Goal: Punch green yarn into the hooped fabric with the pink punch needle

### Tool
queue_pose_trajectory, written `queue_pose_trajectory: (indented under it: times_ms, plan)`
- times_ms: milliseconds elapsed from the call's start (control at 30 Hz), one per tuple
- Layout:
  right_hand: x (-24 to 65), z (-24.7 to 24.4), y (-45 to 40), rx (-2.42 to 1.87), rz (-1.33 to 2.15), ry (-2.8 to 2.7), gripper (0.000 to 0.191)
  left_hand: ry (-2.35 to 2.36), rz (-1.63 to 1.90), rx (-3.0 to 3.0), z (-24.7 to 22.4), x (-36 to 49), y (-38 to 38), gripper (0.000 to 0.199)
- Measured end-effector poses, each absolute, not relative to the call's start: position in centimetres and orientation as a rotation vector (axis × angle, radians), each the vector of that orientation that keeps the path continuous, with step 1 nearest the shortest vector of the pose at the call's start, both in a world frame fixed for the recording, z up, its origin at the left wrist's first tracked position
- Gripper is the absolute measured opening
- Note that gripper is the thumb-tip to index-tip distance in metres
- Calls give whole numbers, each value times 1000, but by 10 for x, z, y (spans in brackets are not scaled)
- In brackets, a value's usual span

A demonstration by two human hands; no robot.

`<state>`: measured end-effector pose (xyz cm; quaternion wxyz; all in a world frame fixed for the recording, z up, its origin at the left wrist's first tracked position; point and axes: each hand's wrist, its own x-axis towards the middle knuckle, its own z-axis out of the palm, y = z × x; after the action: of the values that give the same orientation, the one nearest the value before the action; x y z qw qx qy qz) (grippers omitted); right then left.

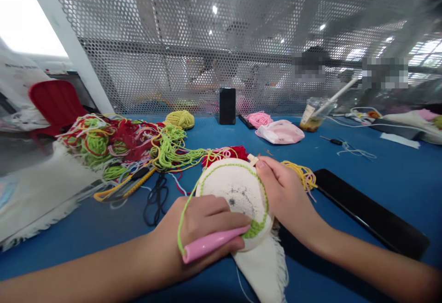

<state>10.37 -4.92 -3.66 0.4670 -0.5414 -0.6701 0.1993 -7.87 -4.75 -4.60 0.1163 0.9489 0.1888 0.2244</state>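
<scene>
My left hand [203, 224] is closed around a pink punch needle [210, 244], its tip over the lower right of the cloth. Green yarn [181, 224] runs out of the handle's back end and up past the hoop's left side. My right hand [281, 188] grips the embroidery hoop [251, 161] at its upper right, by the light clasp. Stretched in the hoop, the white cloth [221, 185] bears dark drawn marks, a green looped outline and a small filled green patch [254, 229]. Its loose fringed end hangs below. The needle's point is hidden by my fingers.
Tangled yarn [100, 142] and a yellow-handled cutter [138, 183] lie at left. Behind stand a black phone [227, 106], a pink-white plastic bag [281, 132] and a drink cup [311, 116]. A long black case [369, 211] lies right. A perforated metal screen [193, 63] borders the blue table.
</scene>
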Motion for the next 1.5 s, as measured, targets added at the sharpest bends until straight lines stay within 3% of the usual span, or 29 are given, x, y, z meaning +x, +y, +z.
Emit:
queue_pose_trajectory:
  times_ms: [300,1033,1333,1500]
  plan:
    - [111,-54,-31,-1405,512,-1651,29,554,968,2224,-41,-90,-52,19]
    - [100,-32,-50,-1343,437,-1680,24,561,670,2822,-47,-73,-46,23]
    - [109,-51,-33,-1405,485,-1676,28,593,918,2182,-44,-83,-51,17]
    - [110,-53,-31,-1426,481,-1674,28,582,957,2126,-44,-85,-52,17]
